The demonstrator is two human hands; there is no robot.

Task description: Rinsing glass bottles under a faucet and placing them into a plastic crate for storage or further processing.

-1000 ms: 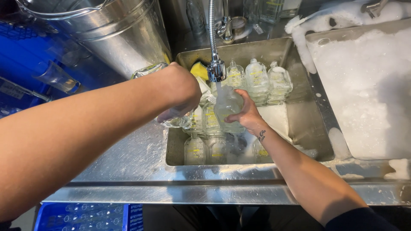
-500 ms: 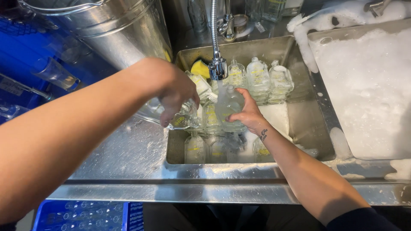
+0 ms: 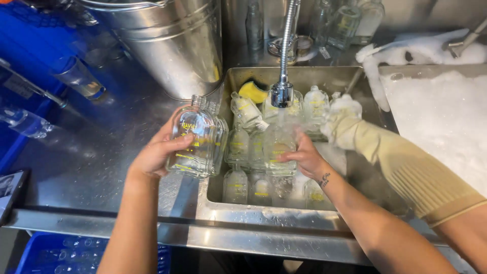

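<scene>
steel counter (image 3: 101, 157) and sink (image 3: 264, 213) full of small glass bottles: left hand (image 3: 154, 155) wraps around 2 clear flasks (image 3: 198, 137) above the sink's left edge, right hand (image 3: 307, 157) grips a bottle (image 3: 276, 147) under the faucet (image 3: 282, 94), beside a co-worker's gloved hand (image 3: 345, 124)

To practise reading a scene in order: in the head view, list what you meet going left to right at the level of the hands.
Blue crate → steel counter → left hand → clear flat bottles it holds → right hand on a bottle under the tap → another person's gloved hand → foam-filled basin.
</scene>
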